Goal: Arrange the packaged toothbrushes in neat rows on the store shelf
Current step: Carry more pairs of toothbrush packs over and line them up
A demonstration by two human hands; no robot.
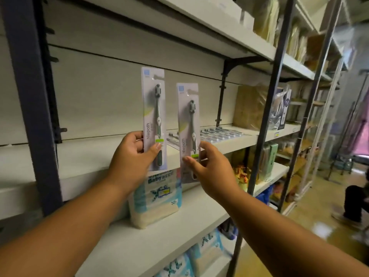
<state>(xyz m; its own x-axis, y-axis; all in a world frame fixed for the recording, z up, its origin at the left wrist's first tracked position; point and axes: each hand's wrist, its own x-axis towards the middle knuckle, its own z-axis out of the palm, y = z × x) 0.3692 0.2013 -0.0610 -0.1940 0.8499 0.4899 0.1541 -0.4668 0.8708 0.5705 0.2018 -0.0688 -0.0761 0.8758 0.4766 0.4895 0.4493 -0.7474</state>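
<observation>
My left hand (134, 154) pinches the lower end of a packaged green toothbrush (154, 108), held upright in front of the white store shelf (95, 156). My right hand (207, 166) pinches a second packaged toothbrush (188, 116), also upright, a little lower and to the right. Behind them, several packaged toothbrushes (217, 133) lie flat in a row on the same shelf, further right.
A pack of baby wipes (155, 198) stands on the shelf below, with more packs (207, 250) lower down. Brown cardboard boxes (249, 104) sit at the shelf's right end. Dark metal uprights (30, 100) frame the bay. A person's legs (355, 202) are on the floor at right.
</observation>
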